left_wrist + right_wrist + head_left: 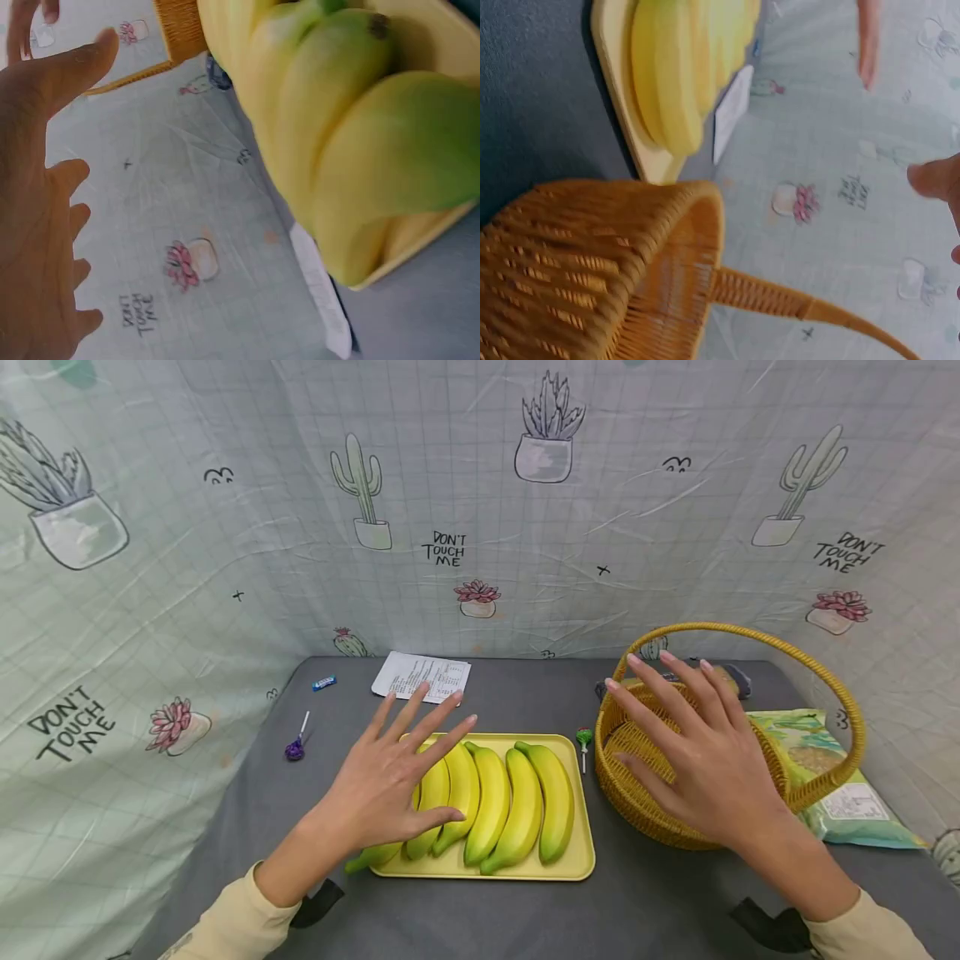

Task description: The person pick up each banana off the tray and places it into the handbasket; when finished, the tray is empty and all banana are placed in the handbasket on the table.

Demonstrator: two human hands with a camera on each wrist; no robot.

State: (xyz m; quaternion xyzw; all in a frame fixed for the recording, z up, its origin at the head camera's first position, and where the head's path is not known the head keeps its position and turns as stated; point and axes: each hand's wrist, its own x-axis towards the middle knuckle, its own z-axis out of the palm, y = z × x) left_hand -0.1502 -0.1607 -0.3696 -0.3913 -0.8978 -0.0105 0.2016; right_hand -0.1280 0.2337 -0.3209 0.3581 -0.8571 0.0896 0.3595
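Left hand above bananas, right hand above basket — both unclenched, fingers spread.

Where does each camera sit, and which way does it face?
Head: on the head, facing forward and down at bananas, tray and basket; left hand, right hand and sleeves show.
Left wrist: worn there, facing bananas and printed backdrop; both hands show partly.
Right wrist: worn there, facing basket, bananas and backdrop; both hands show partly.
Wrist views share bananas and basket.

Soft light — blurry wrist views
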